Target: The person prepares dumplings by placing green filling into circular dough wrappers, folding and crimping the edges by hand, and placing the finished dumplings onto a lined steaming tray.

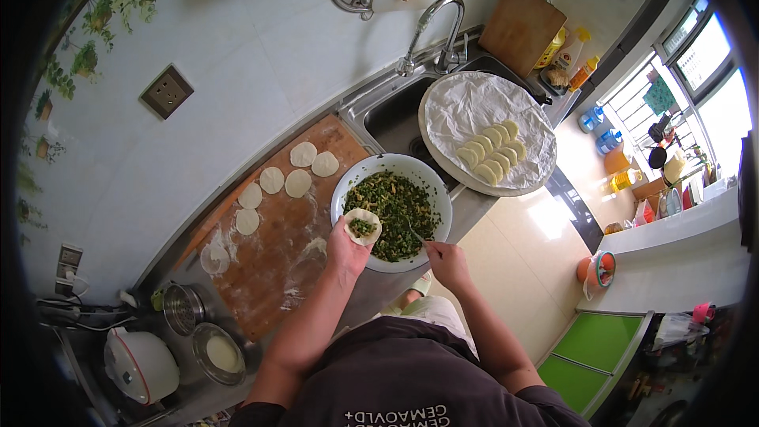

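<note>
My left hand (347,249) holds up a round dough wrapper (372,234) with a small heap of green filling (362,226) on it, over the near left rim of a white bowl (443,213). Chopped green and yellow filling (388,204) lies in the bowl. In my right hand (447,261) is the handle of a metal utensil (413,231), its far end in the filling. Several flat dough wrappers (298,183) rest on the floured wooden board (267,273) at the left. Beyond the bowl, a round tray with a white cloth (462,98) bears several folded dumplings (492,154).
The tray extends over part of the steel sink (385,112), below the faucet (445,29). A cutting board (522,29) leans behind. At the lower left stand a bowl with pale contents (218,353), a steel strainer (182,308) and a white rice cooker (142,365).
</note>
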